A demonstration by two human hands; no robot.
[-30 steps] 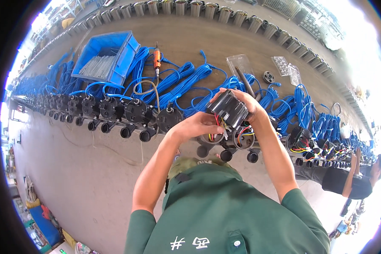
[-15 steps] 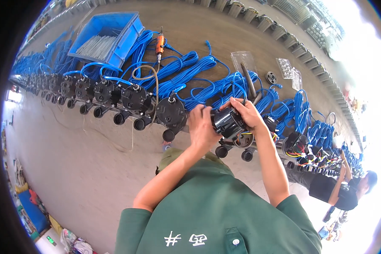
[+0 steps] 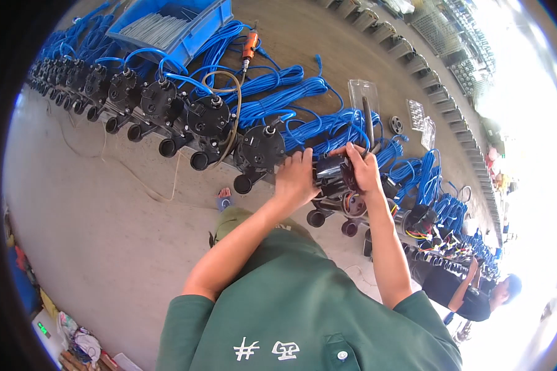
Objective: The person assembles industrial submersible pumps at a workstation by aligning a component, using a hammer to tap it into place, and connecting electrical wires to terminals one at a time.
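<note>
Now we've got both hands clasped on a black pump housing: left hand (image 3: 296, 179) and right hand (image 3: 364, 170) hold the black pump housing (image 3: 333, 173) above the row's gap. Finished pumps (image 3: 207, 117) line the floor leftward; open units (image 3: 414, 219) wait rightward.

Both hands — left (image 3: 296, 179), right (image 3: 364, 170) — clasp a black pump (image 3: 333, 175).
</note>
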